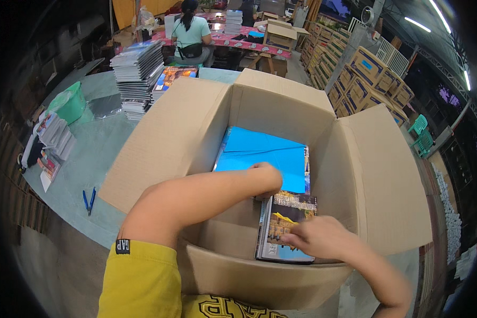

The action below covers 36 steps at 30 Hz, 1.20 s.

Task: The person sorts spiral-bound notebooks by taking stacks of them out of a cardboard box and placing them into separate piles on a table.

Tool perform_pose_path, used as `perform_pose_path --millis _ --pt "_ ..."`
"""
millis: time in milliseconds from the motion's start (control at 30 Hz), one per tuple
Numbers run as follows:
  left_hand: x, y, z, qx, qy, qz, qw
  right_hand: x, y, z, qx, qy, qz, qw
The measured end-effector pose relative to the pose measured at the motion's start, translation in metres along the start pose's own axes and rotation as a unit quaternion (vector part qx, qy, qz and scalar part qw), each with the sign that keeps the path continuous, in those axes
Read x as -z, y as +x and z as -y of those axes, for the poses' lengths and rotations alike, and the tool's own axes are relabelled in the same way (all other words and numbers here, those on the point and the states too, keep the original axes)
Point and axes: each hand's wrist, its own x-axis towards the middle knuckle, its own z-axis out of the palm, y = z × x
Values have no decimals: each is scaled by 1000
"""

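Observation:
An open cardboard box (281, 93) stands in front of me with its flaps folded outward. Inside, at the near right, lies a small stack of books (275, 233) with a dark, colourful printed cover. My left hand (267, 177) reaches across the box and is closed at the far left corner of that stack; its fingertips are largely hidden. Over the right side of the cover, my right hand (323, 238) has its fingers curled and thumb pressed in; what it pinches, if anything, is hidden. Beyond them, bright blue sheets (265, 153) cover more books in the box.
Tall stacks of books (138, 71) stand on the green table (108, 143) to the left. Blue-handled pliers (89, 201) lie near the box. A green container (69, 103) sits at the far left. Behind, a person (191, 34) sits at a pink-covered table; closed cartons (371, 79) are piled at right.

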Motion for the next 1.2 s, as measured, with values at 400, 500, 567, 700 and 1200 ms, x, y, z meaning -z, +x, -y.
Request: perform_pose_path --millis 400,500,567,700,1200 --pt "12 -33 31 -80 -89 24 993 -94 129 4 173 -322 293 884" --pt "-21 -24 15 -141 -72 37 987 -75 116 3 190 -301 220 908" --pt "-60 12 -10 -180 -65 33 981 -59 96 1 196 -279 170 924" --pt "-64 0 -38 -222 -166 42 960 -44 56 -13 219 -263 60 938" --pt "-53 -30 -67 -271 -640 68 716 -28 8 -35 172 -199 -27 964"
